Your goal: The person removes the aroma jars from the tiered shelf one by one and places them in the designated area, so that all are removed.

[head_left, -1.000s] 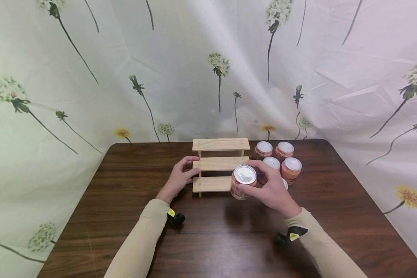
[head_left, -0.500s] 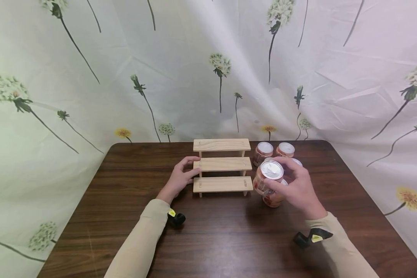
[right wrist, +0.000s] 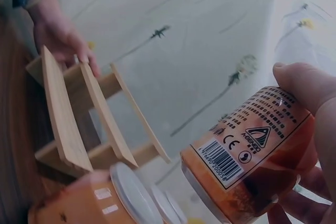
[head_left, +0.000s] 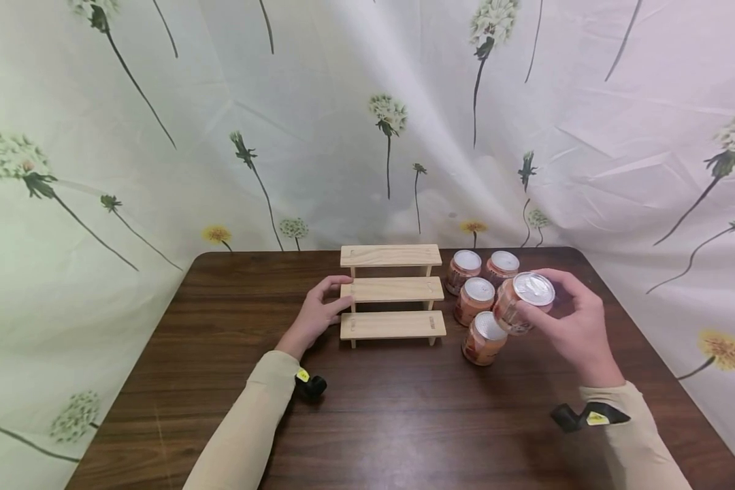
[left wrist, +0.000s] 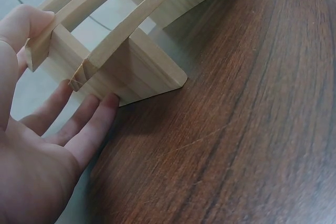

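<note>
My right hand grips an orange-labelled can with a silver lid, tilted and raised beside the other cans. The right wrist view shows a barcode and printed text on this can, with thumb and fingers around it. My left hand holds the left end of a three-tier wooden rack. In the left wrist view, one digit lies over a plank end and several fingertips touch the rack's side panel. The rack's tiers bear nothing.
Several matching cans stand upright right of the rack: a front can, a middle can, and back cans near the table's far edge. The dark wooden table meets a dandelion-print curtain behind.
My right hand has carried the can rightward, from in front of the rack past the front cans to their right side. My left hand keeps its place on the rack.
</note>
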